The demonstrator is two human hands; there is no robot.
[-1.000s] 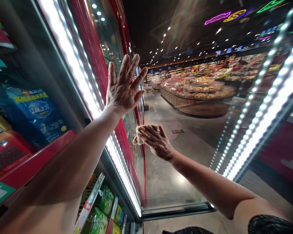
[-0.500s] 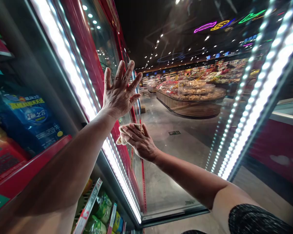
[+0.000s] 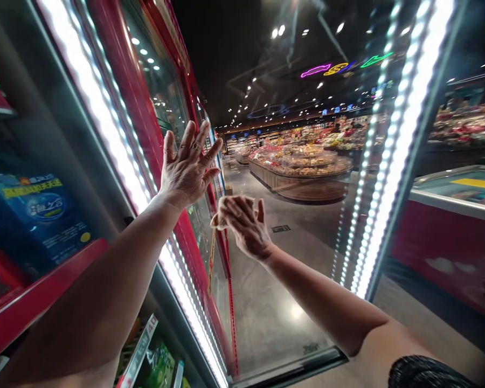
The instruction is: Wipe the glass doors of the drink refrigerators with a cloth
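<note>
Crumpled beige cleaning cloth [image 3: 226, 211] sits bunched under my right hand [image 3: 246, 229], whose fingers press it flat against the clear glass freezer door [image 3: 291, 302] near centre frame. At ten o'clock from it, my left hand [image 3: 187, 170] is spread wide, fingers apart, palm on the same pane. Farther out at nine o'clock I see a white LED strip [image 3: 105, 124], then a blue printed food bag [image 3: 40, 213] on the red shelf edge [image 3: 36, 296].

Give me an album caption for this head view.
Left hand flat on open freezer door, right hand pressing cloth.
</note>
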